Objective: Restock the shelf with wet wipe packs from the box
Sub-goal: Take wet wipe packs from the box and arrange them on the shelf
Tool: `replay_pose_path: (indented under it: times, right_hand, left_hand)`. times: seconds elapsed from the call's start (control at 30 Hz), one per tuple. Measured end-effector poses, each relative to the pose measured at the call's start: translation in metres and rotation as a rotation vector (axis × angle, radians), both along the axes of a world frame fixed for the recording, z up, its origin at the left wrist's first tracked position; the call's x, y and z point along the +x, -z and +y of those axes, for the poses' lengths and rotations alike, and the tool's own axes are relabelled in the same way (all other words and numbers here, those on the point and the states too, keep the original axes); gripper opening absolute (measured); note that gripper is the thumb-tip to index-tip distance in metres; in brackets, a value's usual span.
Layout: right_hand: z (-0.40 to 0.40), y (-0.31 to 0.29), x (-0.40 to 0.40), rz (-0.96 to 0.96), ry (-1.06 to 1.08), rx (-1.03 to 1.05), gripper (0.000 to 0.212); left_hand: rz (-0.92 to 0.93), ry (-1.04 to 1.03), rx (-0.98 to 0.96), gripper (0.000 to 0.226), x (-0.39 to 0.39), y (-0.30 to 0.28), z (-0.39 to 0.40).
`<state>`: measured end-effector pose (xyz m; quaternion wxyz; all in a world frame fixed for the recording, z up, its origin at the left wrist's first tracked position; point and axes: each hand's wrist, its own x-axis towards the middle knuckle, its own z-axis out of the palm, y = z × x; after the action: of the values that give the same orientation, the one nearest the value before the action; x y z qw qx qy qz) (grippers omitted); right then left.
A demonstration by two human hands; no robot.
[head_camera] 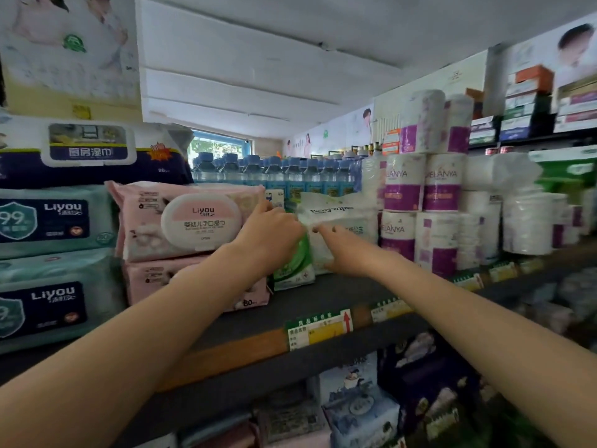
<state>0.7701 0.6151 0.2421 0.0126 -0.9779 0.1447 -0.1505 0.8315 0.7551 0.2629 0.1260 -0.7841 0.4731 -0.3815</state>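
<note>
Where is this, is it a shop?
Probably a small shop: price tags line the shelf edge, with stacked wet wipe packs, toilet rolls and bottled water.

The left hand covers the near left part of the white wipes pack; its fingertips are hidden against the pack, so the grip cannot be confirmed. The green pack below is largely masked by that hand and wrist; its print is unreadable. The right hand, at 3 o'clock of the left, hides the white pack's lower edge; contact of its palm cannot be told. The lower pink pack is partly behind the left forearm. The teal packs at 9 o'clock are cut off by the frame edge. The price labels on the shelf are too small to read. Goods on the lower shelf at 6 o'clock are blurred.
</note>
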Motion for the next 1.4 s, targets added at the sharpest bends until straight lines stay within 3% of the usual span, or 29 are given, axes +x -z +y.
replay_pose_path:
  times: [0.13,0.33,0.47,0.6,0.8,0.9,1.1,1.3,1.4]
  right_hand:
    - [-0.003,0.005,-0.09,-0.086,0.133,0.017,0.056]
    - [-0.02,0.06,-0.297,0.158,0.539,0.214,0.036]
    - [0.002,0.132,-0.452,0.264,0.832,0.424,0.035]
    - [0.051,0.222,-0.594,0.277,1.083,0.672,0.026]
    - [0.147,0.372,-0.76,0.281,1.267,0.996,0.005]
    - [0.192,0.451,-0.806,0.331,1.324,1.118,0.031]
    - [0.246,0.587,-0.83,0.338,1.244,1.289,0.057]
    - [0.252,0.672,-0.799,0.621,1.095,0.913,0.053]
    - [0.253,0.689,-0.782,0.67,1.142,0.85,0.047]
  left_hand:
    - [0.112,0.275,-0.137,0.026,-0.058,0.015,-0.031]
    - [0.181,0.75,0.107,0.024,-0.205,0.094,-0.1]
    - [0.276,0.986,0.27,0.025,-0.331,0.165,-0.12]
    - [0.259,1.197,0.479,0.025,-0.459,0.25,-0.114]
    - [0.278,1.352,0.787,0.026,-0.614,0.38,-0.078]
    - [0.309,1.326,0.945,0.028,-0.666,0.447,-0.053]
    - [0.355,1.202,1.159,0.028,-0.708,0.552,-0.016]
    - [0.688,1.22,1.021,0.043,-0.696,0.609,-0.015]
    - [0.812,1.087,1.103,0.045,-0.696,0.628,-0.01]
